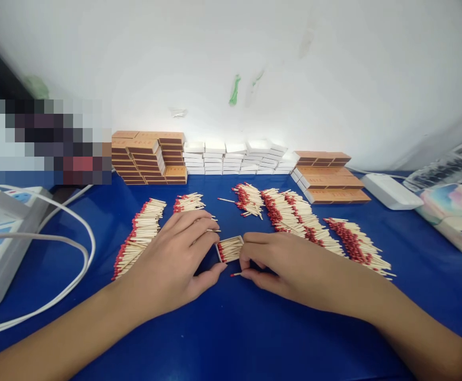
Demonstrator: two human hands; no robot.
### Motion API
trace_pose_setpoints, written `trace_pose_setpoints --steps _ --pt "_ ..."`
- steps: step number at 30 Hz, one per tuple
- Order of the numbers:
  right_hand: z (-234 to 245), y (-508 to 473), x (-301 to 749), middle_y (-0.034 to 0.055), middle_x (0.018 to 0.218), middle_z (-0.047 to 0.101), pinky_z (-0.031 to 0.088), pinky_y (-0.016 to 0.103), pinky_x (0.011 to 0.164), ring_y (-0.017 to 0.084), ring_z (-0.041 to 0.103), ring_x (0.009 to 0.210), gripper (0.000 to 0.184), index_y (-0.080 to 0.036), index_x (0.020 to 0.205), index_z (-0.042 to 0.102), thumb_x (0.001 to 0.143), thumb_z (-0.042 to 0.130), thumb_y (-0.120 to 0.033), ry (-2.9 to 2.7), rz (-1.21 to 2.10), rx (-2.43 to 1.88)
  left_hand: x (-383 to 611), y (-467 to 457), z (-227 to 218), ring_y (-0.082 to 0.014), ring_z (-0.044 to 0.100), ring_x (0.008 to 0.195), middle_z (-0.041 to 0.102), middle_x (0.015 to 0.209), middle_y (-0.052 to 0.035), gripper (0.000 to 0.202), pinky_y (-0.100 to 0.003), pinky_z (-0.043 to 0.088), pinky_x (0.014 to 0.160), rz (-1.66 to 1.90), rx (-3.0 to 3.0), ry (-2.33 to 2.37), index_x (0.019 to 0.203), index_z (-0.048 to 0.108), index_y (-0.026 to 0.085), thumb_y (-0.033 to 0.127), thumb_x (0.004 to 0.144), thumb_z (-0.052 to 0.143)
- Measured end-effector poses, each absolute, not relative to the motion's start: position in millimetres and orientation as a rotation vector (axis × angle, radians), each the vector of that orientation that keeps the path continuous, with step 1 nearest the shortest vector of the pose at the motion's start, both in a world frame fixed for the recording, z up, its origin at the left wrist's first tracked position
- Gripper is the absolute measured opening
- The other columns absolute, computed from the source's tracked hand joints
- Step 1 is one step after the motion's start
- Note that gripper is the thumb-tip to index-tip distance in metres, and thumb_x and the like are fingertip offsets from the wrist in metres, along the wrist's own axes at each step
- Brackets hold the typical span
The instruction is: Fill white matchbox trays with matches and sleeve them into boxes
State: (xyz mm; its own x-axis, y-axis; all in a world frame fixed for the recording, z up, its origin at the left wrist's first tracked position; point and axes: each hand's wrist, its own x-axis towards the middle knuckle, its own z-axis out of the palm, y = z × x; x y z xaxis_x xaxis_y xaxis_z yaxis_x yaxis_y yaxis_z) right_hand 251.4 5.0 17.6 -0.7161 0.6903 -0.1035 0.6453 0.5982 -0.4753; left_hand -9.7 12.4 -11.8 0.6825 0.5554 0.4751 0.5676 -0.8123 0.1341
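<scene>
A small white matchbox tray [231, 239] lies on the blue tabletop, filled with red-tipped matches [231, 250]. My left hand [179, 254] curves around its left end, the index finger by the back corner and the thumb by the front corner. At the right end of the tray is my right hand [278, 262], thumb and fingers pinched together. From under that thumb a single match [235, 274] sticks out in front of the tray, red head to the left. The right fingertips hide the rest of this match and the tray's right edge.
Match piles [143, 227] lie left, behind and right [360, 243]. Along the wall stand brown matchboxes [147, 159], stacked white trays [234, 159] and more brown boxes [329, 180]. A power strip [12, 243] with white cables is left; a white adapter [391, 190] and a tissue pack [455, 211] are right.
</scene>
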Motion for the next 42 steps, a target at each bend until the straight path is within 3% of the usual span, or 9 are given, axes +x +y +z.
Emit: trace_pose_setpoints --steps 3,8,14,21,26,29,42 --pt "17.5 6.2 253.8 -0.0013 0.097 0.067 0.044 0.028 0.070 0.013 0.062 0.078 0.011 -0.022 0.094 0.065 0.105 0.063 -0.019 -2.694 0.801 -1.116 -9.3 11.8 -11.8 -0.0312 0.062 0.131 0.074 0.126 -0.0119 0.023 -0.051 0.051 0.115 -0.801 -2.862 -0.959 0.116 0.067 0.015 0.033 0.102 0.070" --pt "15.8 7.8 250.3 0.0015 0.099 0.067 0.044 0.029 0.070 0.015 0.063 0.079 0.009 -0.021 0.097 0.065 0.103 0.064 -0.014 -2.576 0.545 -1.127 -9.3 10.4 -12.1 -0.0322 0.061 0.134 0.072 0.127 -0.0125 0.024 -0.051 0.051 0.117 -0.781 -2.903 -0.937 0.115 0.068 0.014 0.034 0.101 0.071" --pt "17.2 10.7 249.8 0.0020 0.094 0.069 0.044 0.029 0.067 0.016 0.064 0.077 0.012 -0.022 0.095 0.069 0.104 0.063 -0.017 -2.565 0.505 -1.150 -7.7 9.5 -11.3 -0.0318 0.060 0.134 0.073 0.126 -0.0122 0.021 -0.051 0.051 0.117 -0.798 -2.924 -0.943 0.115 0.068 0.015 0.032 0.102 0.069" --pt "5.4 45.9 277.2 0.0054 0.091 0.068 0.041 0.033 0.069 0.021 0.063 0.079 0.012 -0.020 0.092 0.069 0.101 0.065 -0.027 -2.389 0.054 -1.548 -7.5 7.4 -11.5 -0.0312 0.061 0.133 0.074 0.126 -0.0108 0.018 -0.051 0.052 0.117 -0.806 -2.933 -0.938 0.112 0.068 0.017 0.031 0.102 0.070" --pt "-4.0 50.8 276.0 0.0045 0.089 0.067 0.039 0.033 0.066 0.020 0.060 0.075 0.016 -0.021 0.091 0.066 0.101 0.066 -0.032 -2.391 0.007 -1.604 -7.6 7.9 -12.0 -0.0317 0.061 0.133 0.074 0.125 -0.0111 0.018 -0.052 0.053 0.116 -0.816 -2.933 -0.937 0.113 0.067 0.017 0.031 0.103 0.069" --pt "-7.6 49.0 271.5 0.0053 0.093 0.066 0.041 0.033 0.068 0.020 0.058 0.074 0.011 -0.019 0.098 0.067 0.103 0.063 -0.029 -2.376 -0.032 -1.516 -8.2 8.4 -12.6 -0.0321 0.061 0.133 0.074 0.125 -0.0110 0.018 -0.052 0.053 0.116 -0.806 -2.931 -0.936 0.113 0.067 0.017 0.031 0.103 0.069" --pt "-11.7 55.5 272.3 0.0042 0.089 0.063 0.041 0.033 0.072 0.020 0.057 0.078 0.013 -0.019 0.093 0.064 0.105 0.059 -0.020 -2.397 0.038 -1.459 -6.5 7.9 -11.7 -0.0326 0.062 0.132 0.074 0.124 -0.0115 0.017 -0.052 0.054 0.115 -0.839 -2.923 -0.913 0.112 0.068 0.016 0.030 0.102 0.069"
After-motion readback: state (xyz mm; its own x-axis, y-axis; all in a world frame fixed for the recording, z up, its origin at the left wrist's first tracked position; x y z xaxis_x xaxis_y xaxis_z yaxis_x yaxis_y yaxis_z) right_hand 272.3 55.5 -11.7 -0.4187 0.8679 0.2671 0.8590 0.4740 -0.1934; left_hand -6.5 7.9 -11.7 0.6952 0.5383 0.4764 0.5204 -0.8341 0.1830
